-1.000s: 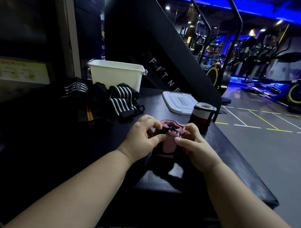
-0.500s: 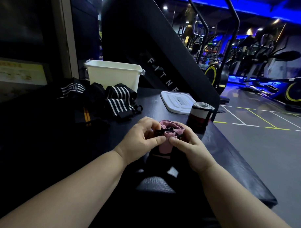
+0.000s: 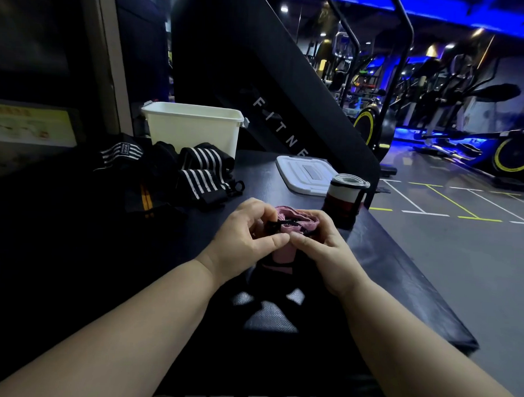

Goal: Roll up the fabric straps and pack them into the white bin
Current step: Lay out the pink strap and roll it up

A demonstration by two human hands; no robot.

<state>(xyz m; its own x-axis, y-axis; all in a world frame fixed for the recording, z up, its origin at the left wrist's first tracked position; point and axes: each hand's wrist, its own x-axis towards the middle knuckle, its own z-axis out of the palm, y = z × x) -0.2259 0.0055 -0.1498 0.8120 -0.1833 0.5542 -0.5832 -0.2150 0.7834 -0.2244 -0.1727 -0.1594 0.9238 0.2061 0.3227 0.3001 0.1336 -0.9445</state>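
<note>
- The pink strap (image 3: 301, 219) sits between both hands, just above the desk (image 3: 400, 277), near its front middle. Its upper part is wound into a loose roll and a flat tail hangs below.
- The left hand (image 3: 247, 233) has its grip clamped on the roll's left side, thumb and fingers pinching by a thin black loop (image 3: 279, 224). The right hand (image 3: 324, 248) cups the roll's right side, thumb pressed on the front.
- The strap looks light, soft and limp. It would likely spring open if released, so it is best held across the roll's flat ends or with the loop kept tight round it.
- A finished red-and-white roll (image 3: 344, 198) stands upright just beyond the right hand.
- Unrolled black striped straps (image 3: 205, 175) lie heaped further left.
- The white bin (image 3: 195, 130) stands open behind that heap, with its lid (image 3: 306, 174) flat to the right.
- The desk is dark, padded and matte.
- The room is a dim gym with blue lighting, a grey floor (image 3: 461, 250) and exercise machines.
</note>
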